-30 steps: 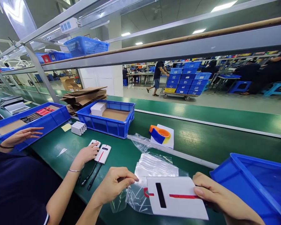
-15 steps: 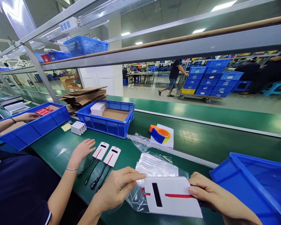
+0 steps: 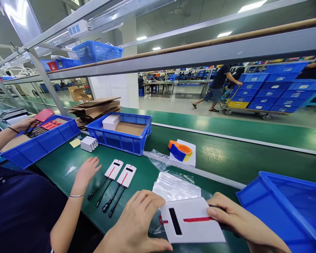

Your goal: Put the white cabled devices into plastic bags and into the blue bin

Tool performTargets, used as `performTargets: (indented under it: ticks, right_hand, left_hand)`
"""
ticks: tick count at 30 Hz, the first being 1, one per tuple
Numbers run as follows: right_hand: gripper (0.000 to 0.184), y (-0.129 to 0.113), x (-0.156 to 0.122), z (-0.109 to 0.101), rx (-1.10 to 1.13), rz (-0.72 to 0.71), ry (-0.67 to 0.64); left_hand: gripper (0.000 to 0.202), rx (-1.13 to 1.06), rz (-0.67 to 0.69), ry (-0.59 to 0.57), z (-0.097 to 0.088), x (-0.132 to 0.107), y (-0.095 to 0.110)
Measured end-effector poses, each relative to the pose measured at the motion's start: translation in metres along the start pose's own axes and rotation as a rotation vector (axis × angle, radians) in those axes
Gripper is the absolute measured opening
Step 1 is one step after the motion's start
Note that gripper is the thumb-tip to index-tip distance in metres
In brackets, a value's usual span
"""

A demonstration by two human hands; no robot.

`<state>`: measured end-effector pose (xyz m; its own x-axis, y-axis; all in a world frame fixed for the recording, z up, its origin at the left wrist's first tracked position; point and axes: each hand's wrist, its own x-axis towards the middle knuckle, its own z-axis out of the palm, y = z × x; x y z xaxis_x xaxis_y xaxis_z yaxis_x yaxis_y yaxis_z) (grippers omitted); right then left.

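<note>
My right hand (image 3: 242, 225) grips the right end of a flat white device (image 3: 192, 221) with a black slot and a red stripe, near the bench's front edge. My left hand (image 3: 137, 225) pinches the clear plastic bag (image 3: 158, 228) at the device's left end. More clear bags (image 3: 173, 188) lie stacked just behind. Left of me, two similar white devices with black cables (image 3: 119, 174) lie on the green bench.
A co-worker's hand (image 3: 85, 170) rests beside those two devices; their other hand lifts a red piece (image 3: 43, 115) over a blue bin (image 3: 39, 140). Another blue bin (image 3: 121, 131) sits behind, a tape dispenser (image 3: 179, 150) mid-bench, a blue crate (image 3: 287, 207) at right. A person pushes a cart (image 3: 263, 95) beyond.
My left hand slid right along the bag onto the device's left end. The co-worker pushed two devices right, drew that hand back and lifted a red piece. The cart rolled right.
</note>
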<state>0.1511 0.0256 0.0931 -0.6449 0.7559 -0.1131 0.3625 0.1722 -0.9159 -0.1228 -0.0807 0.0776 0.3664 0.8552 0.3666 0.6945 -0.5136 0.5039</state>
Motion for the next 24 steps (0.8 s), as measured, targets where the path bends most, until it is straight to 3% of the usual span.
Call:
performTargets:
  ticks: [13,24]
  right_hand:
    - [0.074,0.010,0.005,-0.004,-0.096,-0.121,0.019]
    - [0.071,-0.001,-0.001,-0.005,-0.091,-0.080,0.089]
  left_hand:
    - [0.082,0.193,0.123,0.191,0.022,-0.004,-0.005]
    - [0.077,0.163,0.093,0.183,0.030,-0.002,-0.008]
